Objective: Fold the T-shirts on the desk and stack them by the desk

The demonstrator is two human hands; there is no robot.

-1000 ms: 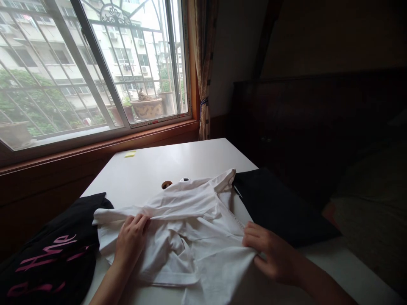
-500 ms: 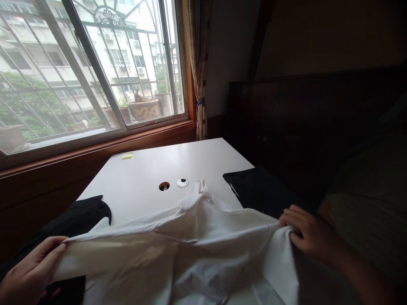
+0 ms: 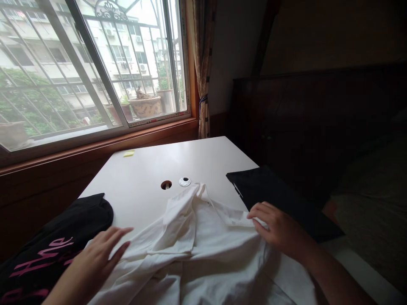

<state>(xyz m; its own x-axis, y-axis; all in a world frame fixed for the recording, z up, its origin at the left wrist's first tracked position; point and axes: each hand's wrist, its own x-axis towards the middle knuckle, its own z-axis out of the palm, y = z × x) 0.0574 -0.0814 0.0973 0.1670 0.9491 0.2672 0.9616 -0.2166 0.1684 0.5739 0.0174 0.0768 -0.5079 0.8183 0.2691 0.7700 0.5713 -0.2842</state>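
A white shirt lies spread and wrinkled over the near part of the white table, its narrow folded end pointing toward the window. Over the shirt's left side is my left hand, thumb and fingers apart with nothing between them. On the right, my right hand pinches the shirt's upper edge between thumb and fingertips. A black garment with pink lettering lies on the left, partly behind my left forearm. Beyond my right hand is a flat dark folded cloth.
Two round holes sit mid-table, one bare and one with a white ring. A yellow paper note lies near the far left edge. Behind the table are a barred window and a tied curtain. The right side is dark.
My left hand has let go of the shirt's left edge and moved right. My right hand has shifted left along the shirt. The stretched cloth has sunk toward the table, uncovering the pink lettering.
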